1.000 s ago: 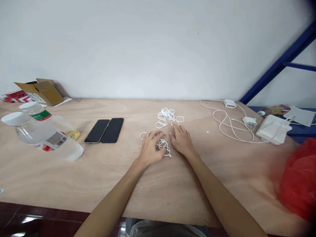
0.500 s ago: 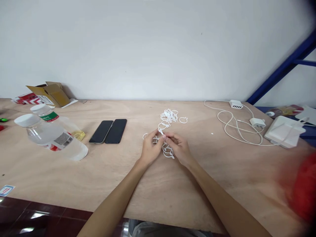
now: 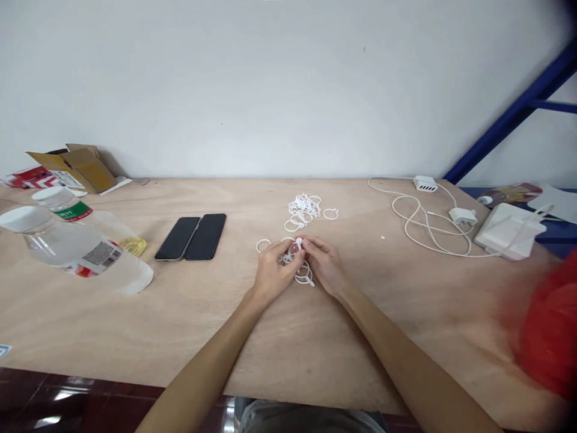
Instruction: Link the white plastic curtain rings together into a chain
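My left hand [image 3: 276, 268] and my right hand [image 3: 328, 264] meet above the middle of the table, fingers closed on one small white plastic ring [image 3: 299, 242] with a flat tab. Its loop is partly hidden by my fingers. Below and between the hands lie several similar white rings [image 3: 305, 276], partly covered by my left hand. Beyond my fingertips sits a loose pile of white rings [image 3: 305, 205]. A single ring [image 3: 330, 213] rests to the right of that pile, and another ring [image 3: 264, 245] is just left of my left hand.
On the left stand two water bottles [image 3: 112, 264], with two phones [image 3: 205, 236] lying nearer the middle. An open cardboard box [image 3: 83, 169] is at the back left. White cables and a charger [image 3: 511, 231] lie at right, near a blurred red object [image 3: 550, 331].
The held ring's tab now points up between the fingertips of both hands, which have shifted slightly. The view has turned a little, so the table's things appear farther left.
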Demonstrator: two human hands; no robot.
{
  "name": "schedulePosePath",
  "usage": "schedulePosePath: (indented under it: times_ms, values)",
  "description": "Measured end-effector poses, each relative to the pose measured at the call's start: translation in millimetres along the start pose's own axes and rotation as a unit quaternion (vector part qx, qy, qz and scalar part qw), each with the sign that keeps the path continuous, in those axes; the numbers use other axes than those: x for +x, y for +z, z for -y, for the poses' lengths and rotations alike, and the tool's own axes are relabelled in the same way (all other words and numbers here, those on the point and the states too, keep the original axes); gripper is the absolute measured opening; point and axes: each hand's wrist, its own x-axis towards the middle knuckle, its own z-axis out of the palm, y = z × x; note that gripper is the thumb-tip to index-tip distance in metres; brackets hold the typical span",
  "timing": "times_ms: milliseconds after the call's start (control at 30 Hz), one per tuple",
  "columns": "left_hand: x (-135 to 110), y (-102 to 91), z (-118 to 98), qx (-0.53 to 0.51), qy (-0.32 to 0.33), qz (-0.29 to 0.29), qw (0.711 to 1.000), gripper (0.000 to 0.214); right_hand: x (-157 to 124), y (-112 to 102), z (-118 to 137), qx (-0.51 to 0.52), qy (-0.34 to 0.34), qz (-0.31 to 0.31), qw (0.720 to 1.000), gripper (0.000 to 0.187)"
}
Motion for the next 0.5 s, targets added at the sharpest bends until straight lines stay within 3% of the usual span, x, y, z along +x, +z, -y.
schedulePosePath:
  times_ms: [500]
  values:
    - [-0.5,2.4,4.5,0.052,0.017,0.019,0.998,0.016,3.0,-2.1,-6.7,-0.029,-0.012,-0.022,0.999,0.025]
